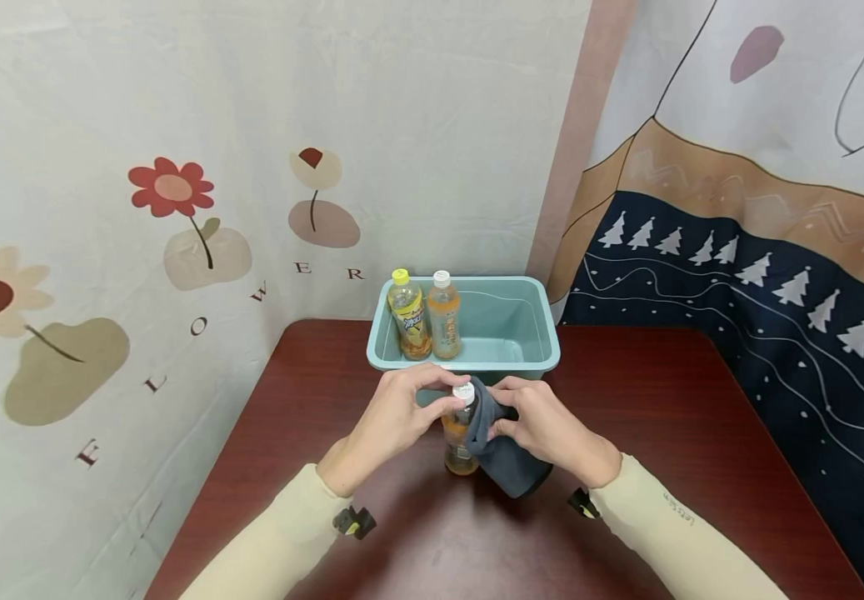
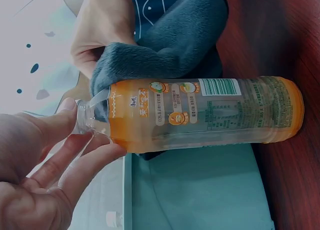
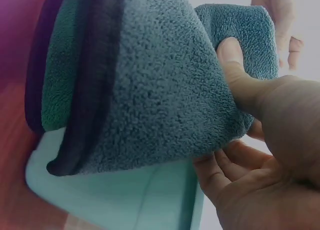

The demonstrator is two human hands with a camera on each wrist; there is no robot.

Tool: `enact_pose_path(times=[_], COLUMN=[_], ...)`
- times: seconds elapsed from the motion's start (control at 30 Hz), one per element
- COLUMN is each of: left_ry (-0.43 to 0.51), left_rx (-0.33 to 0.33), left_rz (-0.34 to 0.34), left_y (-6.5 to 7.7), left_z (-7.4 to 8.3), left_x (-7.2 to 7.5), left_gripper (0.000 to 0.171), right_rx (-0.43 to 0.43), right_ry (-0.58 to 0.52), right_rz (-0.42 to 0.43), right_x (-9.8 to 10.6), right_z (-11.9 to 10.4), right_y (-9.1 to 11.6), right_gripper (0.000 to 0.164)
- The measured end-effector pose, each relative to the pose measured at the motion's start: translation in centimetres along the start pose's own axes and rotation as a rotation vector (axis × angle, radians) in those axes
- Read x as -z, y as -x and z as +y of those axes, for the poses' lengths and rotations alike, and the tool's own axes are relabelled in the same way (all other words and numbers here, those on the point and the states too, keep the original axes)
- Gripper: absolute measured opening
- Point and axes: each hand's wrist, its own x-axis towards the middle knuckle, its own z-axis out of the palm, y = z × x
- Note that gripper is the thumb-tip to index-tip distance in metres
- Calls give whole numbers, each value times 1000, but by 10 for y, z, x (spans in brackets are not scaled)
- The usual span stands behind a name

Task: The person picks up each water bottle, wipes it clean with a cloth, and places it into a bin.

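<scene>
A clear plastic bottle (image 2: 170, 115) with an orange label and a white cap (image 1: 464, 392) stands upright on the table, in front of the bin. My left hand (image 1: 409, 404) pinches it at the cap, thumb and fingers around the top. A dark grey-blue cloth (image 3: 150, 85) is gripped by my right hand (image 1: 544, 421), thumb on one face and fingers behind. The cloth lies against the bottle's shoulder on the right side, and its loose end hangs down beside the bottle, covering part of it in the head view.
Just behind the hands, a light teal bin (image 1: 544, 363) sits at the table's back edge. In its left part stand a yellow-capped bottle (image 1: 411, 321) and a white-capped bottle (image 1: 444, 321). The dark red table (image 1: 312, 367) meets a printed cloth backdrop (image 1: 432, 125).
</scene>
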Motion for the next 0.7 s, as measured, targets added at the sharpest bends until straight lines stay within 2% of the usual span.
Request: enact_pose_path(times=[0.23, 0.4, 0.7], left_ry=[0, 7, -4], left_rx=[-2, -7, -13], left_rz=[-24, -38, -47], left_y=[0, 0, 1], left_z=[1, 2, 3], left_x=[1, -1, -2], left_gripper=[30, 29, 30], right_rx=[-25, -11, 11], right_ry=[-7, -13, 59], right_rz=[-23, -66, -130], right_x=[-11, -24, -48], right_z=[8, 18, 29], right_y=[4, 9, 13], right_gripper=[40, 37, 23])
